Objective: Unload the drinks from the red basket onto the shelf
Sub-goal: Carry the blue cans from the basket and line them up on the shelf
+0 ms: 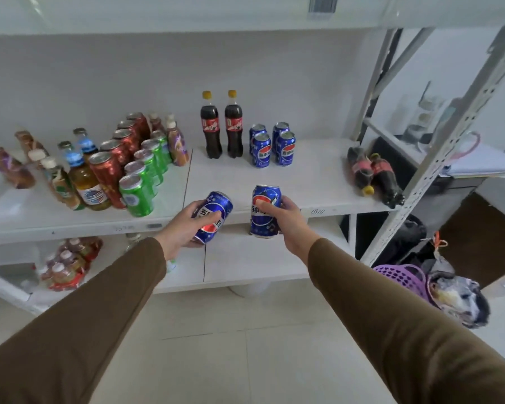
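Note:
My left hand [184, 227] grips a blue cola can [216, 209], tilted with its top pointing up and to the right. My right hand [289, 220] holds a second blue cola can [265, 212] upright. Both cans hover just in front of the white shelf's [303, 182] front edge. On that shelf stand several blue cans [271, 145] in a block, with two upright cola bottles [222, 126] to their left. Two more cola bottles [373, 177] lie on their sides at the shelf's right end. The red basket is not in view.
Rows of red cans [120, 153], green cans [145, 173] and tea and juice bottles [70, 176] fill the shelf's left half. A lower shelf holds wrapped bottles [67, 265]. A metal upright [438, 158] stands on the right, with a purple basket [403, 277] beside it on the floor.

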Motion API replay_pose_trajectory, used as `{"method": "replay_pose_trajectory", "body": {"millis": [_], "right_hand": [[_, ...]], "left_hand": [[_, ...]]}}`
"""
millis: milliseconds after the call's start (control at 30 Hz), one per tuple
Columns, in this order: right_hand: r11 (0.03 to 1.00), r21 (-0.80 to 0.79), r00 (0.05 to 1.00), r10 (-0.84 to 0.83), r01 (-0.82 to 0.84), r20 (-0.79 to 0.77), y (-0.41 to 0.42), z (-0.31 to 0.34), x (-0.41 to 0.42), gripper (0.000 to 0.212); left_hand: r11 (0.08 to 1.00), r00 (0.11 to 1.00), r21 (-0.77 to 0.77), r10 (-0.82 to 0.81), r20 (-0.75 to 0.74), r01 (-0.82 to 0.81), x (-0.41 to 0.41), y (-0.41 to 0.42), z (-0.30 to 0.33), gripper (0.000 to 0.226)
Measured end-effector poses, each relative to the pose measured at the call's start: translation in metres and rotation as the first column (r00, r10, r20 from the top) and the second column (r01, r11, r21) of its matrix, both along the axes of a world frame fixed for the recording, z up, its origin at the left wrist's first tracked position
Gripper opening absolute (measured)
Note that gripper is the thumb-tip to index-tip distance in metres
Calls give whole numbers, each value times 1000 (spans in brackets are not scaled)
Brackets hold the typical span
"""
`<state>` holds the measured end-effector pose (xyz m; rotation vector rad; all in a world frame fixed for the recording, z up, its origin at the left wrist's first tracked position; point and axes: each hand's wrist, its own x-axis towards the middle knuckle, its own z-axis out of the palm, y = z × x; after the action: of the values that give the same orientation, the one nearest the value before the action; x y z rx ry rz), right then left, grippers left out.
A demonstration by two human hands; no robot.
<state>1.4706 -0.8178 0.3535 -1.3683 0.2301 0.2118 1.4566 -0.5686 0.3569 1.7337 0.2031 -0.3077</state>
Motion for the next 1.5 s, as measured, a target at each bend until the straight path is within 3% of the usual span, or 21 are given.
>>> {"method": "replay_pose_trajectory", "body": {"millis": [133, 300, 433, 667, 1000, 1167, 1367, 1500], "right_hand": [[1000, 0, 1000, -5, 5, -3, -34, 1, 60, 43], [998, -49, 1000, -26, 26, 2, -59, -8, 126, 50], [995, -96, 999, -37, 35, -17, -74, -15, 167, 49], [993, -120, 999, -8, 3, -38, -99, -30, 216, 48], [982, -142, 987, 137, -125, 80, -122, -42, 260, 55], [966, -193, 966, 204, -173, 159, -123, -49, 264, 58], [956, -221, 947, 239, -191, 216, -121, -58, 263, 59], [938, -278, 936, 273, -208, 222, -126, -62, 262, 64]], "left_hand": [[988, 998, 152, 11, 64, -21, 54, -29, 6, 58], [922, 991, 387, -34, 126, -17, 121, -61, 10, 57], [877, 981, 479, -124, 149, 38, 170, -84, 9, 52], [777, 972, 628, -177, 152, 43, 224, -118, 5, 73], [566, 932, 824, -284, 226, -27, 260, -164, 0, 77], [513, 930, 855, -272, 249, -79, 259, -177, 2, 85], [523, 918, 846, -276, 287, -107, 255, -176, -5, 76], [695, 918, 700, -151, 366, -165, 243, -178, -21, 104]]}}
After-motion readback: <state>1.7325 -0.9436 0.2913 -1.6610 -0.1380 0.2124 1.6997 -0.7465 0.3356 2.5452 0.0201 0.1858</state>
